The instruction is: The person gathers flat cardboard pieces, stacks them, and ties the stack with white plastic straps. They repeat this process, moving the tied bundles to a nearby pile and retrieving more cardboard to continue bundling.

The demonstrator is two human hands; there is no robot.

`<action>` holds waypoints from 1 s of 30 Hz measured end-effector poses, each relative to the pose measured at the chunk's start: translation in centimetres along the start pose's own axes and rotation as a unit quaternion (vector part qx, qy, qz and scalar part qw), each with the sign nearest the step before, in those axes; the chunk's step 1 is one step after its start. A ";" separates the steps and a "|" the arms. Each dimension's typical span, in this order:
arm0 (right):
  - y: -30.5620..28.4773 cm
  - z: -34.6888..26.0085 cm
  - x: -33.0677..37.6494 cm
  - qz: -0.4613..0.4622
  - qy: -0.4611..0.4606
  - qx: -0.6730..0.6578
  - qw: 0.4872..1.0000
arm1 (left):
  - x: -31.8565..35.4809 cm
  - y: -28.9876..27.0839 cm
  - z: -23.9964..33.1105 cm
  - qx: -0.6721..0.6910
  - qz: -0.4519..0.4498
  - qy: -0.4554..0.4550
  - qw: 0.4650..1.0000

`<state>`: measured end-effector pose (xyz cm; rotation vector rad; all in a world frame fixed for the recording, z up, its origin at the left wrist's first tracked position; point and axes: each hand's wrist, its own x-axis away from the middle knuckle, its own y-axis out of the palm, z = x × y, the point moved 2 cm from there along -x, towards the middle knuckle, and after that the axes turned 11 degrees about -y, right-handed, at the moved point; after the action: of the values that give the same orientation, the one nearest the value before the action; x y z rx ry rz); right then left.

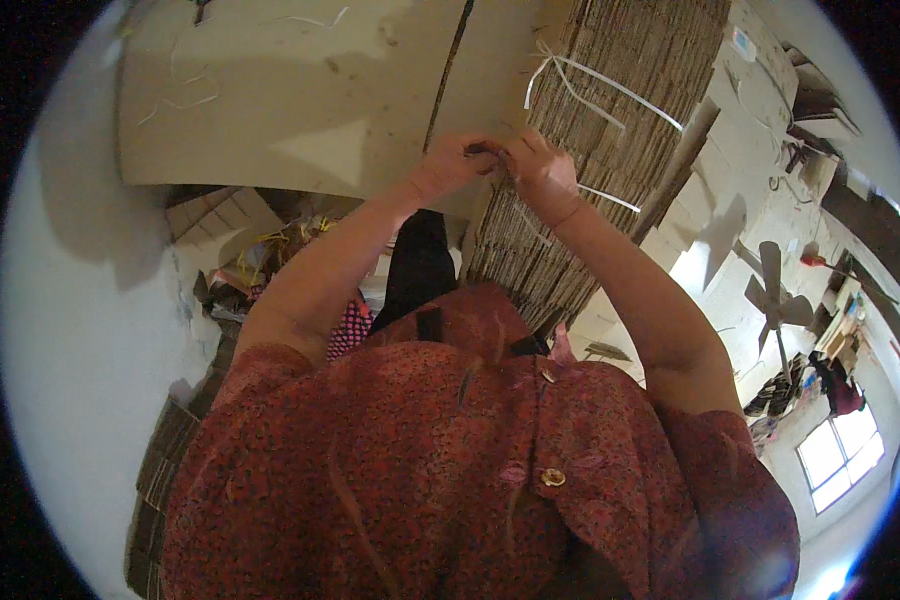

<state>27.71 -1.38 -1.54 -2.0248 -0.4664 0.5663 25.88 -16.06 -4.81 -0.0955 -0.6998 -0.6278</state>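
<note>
**Two bare hands met beside a strapped cardboard stack**

We saw a person's left hand [450, 165] and right hand [542, 172] close together in the upper centre of the frame, fingers bent inward and fingertips nearly meeting. The grip looked narrow on both sides, but a dark patch lay between the fingers, and we could not tell whether it was a small held object or only shadow. Elbows were spread toward left and right, which we judged let both hands work at one spot.

The tall stack of brown corrugated cardboard pieces [610, 150] ran from the upper right of centre down to the middle, partly behind the right hand. Its ridged edges faced us, lined up side by side, likely so that the bundle stayed even. A thin white flat strap [625, 94] crossed it near the top, and a second thin white strap [610, 198] emerged beside the right wrist; we took both as holding the pieces together.

Large, smooth tan cardboard sheets [270, 110] filled the upper left. The wearer's red patterned button-front shirt [370, 480] filled the lower centre, and a grey-bladed fan [775, 305] stood at right.
</note>
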 end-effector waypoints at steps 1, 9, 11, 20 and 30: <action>-0.2 0.0 0.0 -0.001 -0.001 -0.008 1.000 | -0.2 -0.2 -0.2 -0.029 0.012 0.014 0.999; -1.2 -1.8 0.6 0.007 0.141 -0.046 0.989 | -0.7 0.0 1.0 -0.300 0.147 0.152 0.930; -1.4 -2.2 1.1 0.029 0.187 -0.059 0.980 | -1.0 0.1 0.4 -0.308 0.172 0.135 0.926; 0.0 -2.7 3.9 0.132 0.314 -0.114 0.933 | -2.1 1.1 0.4 -0.301 0.158 0.065 0.938; -7.9 6.2 9.4 0.215 0.322 0.328 0.862 | -3.3 0.7 3.8 -0.145 0.256 -0.077 0.953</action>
<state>31.18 11.77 0.72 -1.5044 0.5418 0.2172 22.15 -12.71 -3.89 -0.5852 -0.6923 -0.2174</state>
